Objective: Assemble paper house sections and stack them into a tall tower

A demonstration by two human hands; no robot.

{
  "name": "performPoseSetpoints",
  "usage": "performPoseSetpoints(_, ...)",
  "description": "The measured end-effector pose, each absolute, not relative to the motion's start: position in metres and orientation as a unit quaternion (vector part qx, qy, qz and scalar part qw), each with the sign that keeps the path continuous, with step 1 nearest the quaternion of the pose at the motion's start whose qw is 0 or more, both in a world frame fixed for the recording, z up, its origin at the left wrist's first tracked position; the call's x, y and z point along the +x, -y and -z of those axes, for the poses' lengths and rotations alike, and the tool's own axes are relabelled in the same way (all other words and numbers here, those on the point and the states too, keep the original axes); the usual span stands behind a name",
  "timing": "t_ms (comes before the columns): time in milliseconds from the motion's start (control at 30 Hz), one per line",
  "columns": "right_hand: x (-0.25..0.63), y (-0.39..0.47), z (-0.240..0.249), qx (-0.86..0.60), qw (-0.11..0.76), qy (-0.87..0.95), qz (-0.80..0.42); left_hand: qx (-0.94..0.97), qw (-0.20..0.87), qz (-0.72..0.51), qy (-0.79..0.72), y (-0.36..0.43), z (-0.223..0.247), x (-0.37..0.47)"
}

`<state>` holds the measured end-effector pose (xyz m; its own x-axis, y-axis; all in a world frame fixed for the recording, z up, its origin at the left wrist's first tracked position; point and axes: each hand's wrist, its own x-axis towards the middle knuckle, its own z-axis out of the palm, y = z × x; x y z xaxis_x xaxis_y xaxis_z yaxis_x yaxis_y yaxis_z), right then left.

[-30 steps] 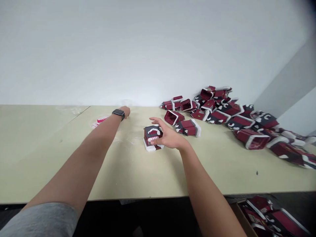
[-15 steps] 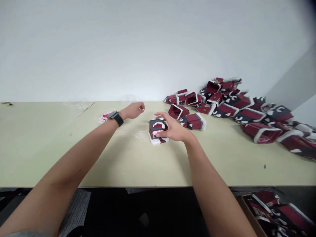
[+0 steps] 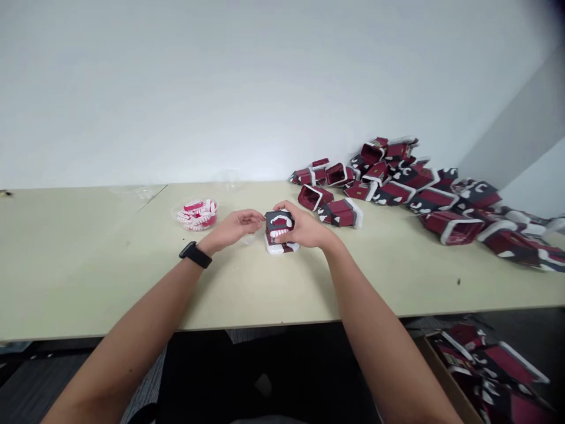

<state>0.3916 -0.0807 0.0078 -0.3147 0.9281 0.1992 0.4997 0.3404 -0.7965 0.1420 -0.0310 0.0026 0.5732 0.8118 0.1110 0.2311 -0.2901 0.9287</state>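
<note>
A small dark red model house (image 3: 276, 222) with a grey roof and white snow-like trim stands upright on the table in front of me. My right hand (image 3: 304, 227) is closed around its right side, thumb at the front and fingers over the back. A strip with red and white stripes (image 3: 279, 234) shows on the house's front, near that thumb. My left hand (image 3: 238, 227), fingers loosely bent and apart, is right by the house's left side; I cannot tell whether the fingertips touch it. Nothing shows clearly in that hand.
A clear round dish (image 3: 197, 215) of red and white striped pieces is left of my left hand. Many similar red houses (image 3: 397, 176) lie piled along the right and back. More fill a cardboard box (image 3: 448, 377) below the table (image 3: 132, 282). Clear plastic (image 3: 228, 178) lies near the wall.
My left hand has come from beside the dish down and toward the house's left side, uncovering the dish. My right hand stays on the house. The view has shifted slightly.
</note>
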Motion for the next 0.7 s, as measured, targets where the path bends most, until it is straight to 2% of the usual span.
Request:
performPoseSetpoints(300, 0.392, 0.083, -0.011, -0.480, 0.328, 0.750, -0.314, 0.702, 0.545, -0.322, -0.325, 0.030, 0.010, 0.148)
performPoseSetpoints(700, 0.396, 0.080, -0.005, -0.475, 0.331, 0.739, -0.343, 0.682, 0.565, -0.349, -0.306, 0.031, 0.022, 0.156)
